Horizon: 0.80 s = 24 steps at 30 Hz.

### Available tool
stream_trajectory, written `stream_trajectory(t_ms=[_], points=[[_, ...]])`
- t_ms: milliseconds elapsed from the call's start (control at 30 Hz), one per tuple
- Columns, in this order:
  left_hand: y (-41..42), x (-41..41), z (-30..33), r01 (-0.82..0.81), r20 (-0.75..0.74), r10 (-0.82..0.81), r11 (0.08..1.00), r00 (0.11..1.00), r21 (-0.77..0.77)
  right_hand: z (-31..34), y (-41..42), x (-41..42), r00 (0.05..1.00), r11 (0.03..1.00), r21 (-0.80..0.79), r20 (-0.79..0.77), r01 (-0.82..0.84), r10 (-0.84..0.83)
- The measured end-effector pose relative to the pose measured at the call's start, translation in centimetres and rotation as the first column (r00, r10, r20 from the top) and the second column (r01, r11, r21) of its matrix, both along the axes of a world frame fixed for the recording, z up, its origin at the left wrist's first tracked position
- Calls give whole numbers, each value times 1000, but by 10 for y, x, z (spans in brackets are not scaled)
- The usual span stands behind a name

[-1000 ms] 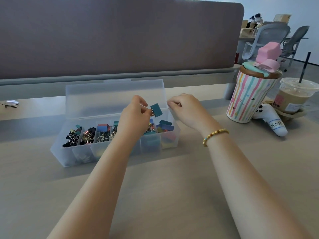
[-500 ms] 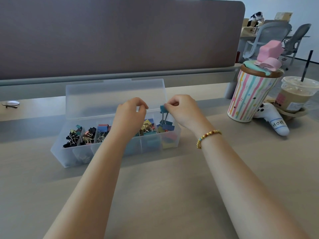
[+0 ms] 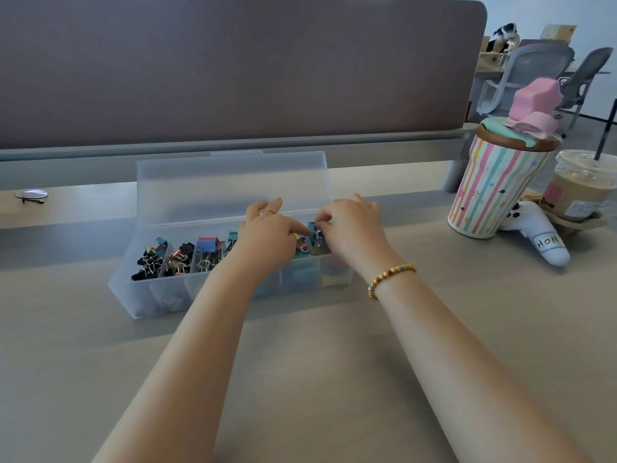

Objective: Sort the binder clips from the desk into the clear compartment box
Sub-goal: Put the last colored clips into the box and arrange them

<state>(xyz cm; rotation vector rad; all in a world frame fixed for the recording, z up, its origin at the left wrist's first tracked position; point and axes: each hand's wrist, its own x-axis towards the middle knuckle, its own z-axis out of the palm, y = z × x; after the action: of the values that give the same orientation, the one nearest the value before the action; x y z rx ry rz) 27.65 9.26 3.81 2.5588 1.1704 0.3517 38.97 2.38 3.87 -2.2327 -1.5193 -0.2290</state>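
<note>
right hand (image 3: 354, 225) pinches teal binder clip (image 3: 313, 228) over the box's (image 3: 207, 289) right-end compartment | left hand (image 3: 268, 233) fingers spread, just beside | table (image 3: 317, 379) front bare

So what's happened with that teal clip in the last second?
The teal binder clip passed from the left hand to the right hand, which now pinches it low over the right end of the clear compartment box. Both hands dropped toward the box. The box and the striped cup stayed put.
</note>
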Motion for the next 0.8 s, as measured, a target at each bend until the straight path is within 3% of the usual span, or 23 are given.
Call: stream_trajectory(t_ms=[67,233,333,433,533,600,700,800], points=[[0,-2,3,-25,81,24,1000,996,8,2,0,1,999,995,-89,-4,-37,37],[0,-21,11,-38,267,34,999,963,8,4,-2,0,995,993,-105,-88,-57,48],[9,-48,9,-89,310,81,996,947,12,3,-2,-1,986,996,81,-165,26,-13],[27,-79,12,-228,378,206,974,903,13,5,1,-4,920,981,190,-390,49,30],[50,-103,10,-417,237,400,909,885,21,7,7,-5,750,999,47,-659,-25,50],[60,-114,8,-504,170,523,852,835,-142,7,9,-3,674,999,-6,-738,-52,31],[63,-117,13,-408,248,554,790,795,-458,4,10,2,558,998,36,-828,-55,61],[60,-122,16,-348,324,602,735,729,-582,-2,8,5,493,994,93,-863,-63,113]])
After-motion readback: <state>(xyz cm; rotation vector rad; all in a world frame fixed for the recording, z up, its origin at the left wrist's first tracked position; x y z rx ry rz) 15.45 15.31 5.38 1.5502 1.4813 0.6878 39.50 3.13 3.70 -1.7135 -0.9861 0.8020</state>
